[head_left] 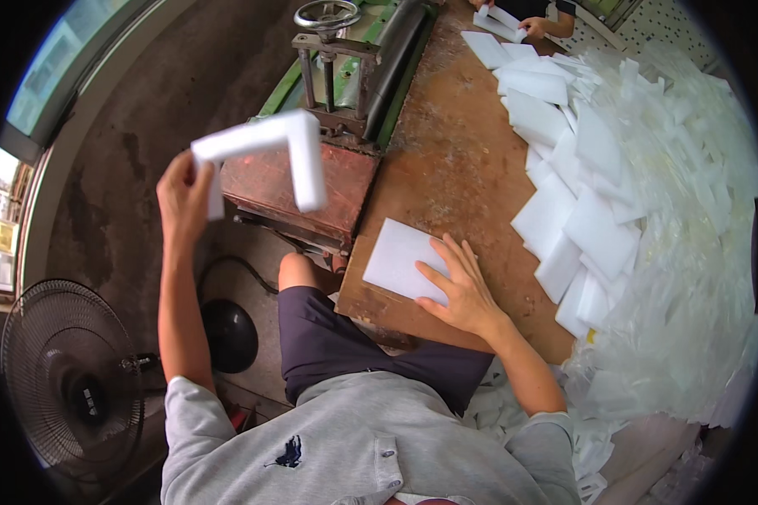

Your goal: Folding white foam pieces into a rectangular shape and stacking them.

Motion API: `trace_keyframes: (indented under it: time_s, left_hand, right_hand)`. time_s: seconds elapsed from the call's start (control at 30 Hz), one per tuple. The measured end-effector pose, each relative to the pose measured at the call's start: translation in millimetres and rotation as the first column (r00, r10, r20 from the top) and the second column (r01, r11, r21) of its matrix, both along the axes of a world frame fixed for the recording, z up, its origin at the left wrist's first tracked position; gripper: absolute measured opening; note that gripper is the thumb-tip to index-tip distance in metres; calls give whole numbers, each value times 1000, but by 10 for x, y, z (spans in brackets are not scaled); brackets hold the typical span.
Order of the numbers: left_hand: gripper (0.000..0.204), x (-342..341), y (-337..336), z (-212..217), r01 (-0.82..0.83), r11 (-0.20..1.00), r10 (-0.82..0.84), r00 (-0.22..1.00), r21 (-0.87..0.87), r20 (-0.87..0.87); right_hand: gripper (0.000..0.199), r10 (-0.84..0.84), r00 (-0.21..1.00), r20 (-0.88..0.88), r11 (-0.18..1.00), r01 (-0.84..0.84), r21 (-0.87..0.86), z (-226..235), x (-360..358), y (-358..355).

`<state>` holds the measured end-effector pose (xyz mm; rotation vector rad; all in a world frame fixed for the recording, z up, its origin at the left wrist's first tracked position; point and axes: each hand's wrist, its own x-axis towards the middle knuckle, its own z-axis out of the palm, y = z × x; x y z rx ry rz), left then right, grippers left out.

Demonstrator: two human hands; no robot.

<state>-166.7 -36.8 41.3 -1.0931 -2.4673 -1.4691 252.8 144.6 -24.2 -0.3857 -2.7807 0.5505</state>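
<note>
My left hand [184, 200] is raised on the left, its fingers closed on one side of a white U-shaped foam piece [257, 141]. The piece hangs in the air in front of the machine's reddish bed, its free arm pointing down and slightly blurred. On the near corner of the brown wooden table [459, 139] lies a flat white foam block [396, 259]. My right hand [461, 290] rests on the right side of that block, fingers spread and stretched out. The palm and fingers cover part of its right edge.
A green machine with a metal handwheel [328, 15] and red bed [333, 177] adjoins the table's left side. White foam blocks [552, 210] are heaped at the right, beside clear plastic bags [674, 252]. Another person's hand [534, 28] holds foam at the far end. A fan [74, 379] stands lower left.
</note>
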Motion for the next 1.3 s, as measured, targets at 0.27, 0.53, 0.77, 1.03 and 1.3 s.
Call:
trace_keyframes:
  time_s: [0.27,0.53,0.77,1.03,1.3]
  left_hand:
    - [36,-1669,1060,-51,-101,940,34,978,-325,-206]
    - [36,-1725,2216,-314,139,889,-231,959,-436,-166]
    - [27,-1679,2581,-743,402,865,-486,819,-300,-304]
    - [19,-744,2516,-406,553,823,-548,833,-129,76]
    - [27,497,1372,-72,83,886,-186,965,457,186]
  right_hand:
    - [46,14,1000,5,996,-13,-93,274,-183,211]
    - [29,-417,903,-101,769,291,-569,136,-977,1231]
    - [30,-423,904,-68,758,312,-572,-7,-2072,2072]
    - [42,-583,812,-16,798,569,-197,-1,-2197,2177]
    - [28,-746,646,-159,663,741,-102,496,-718,1527]
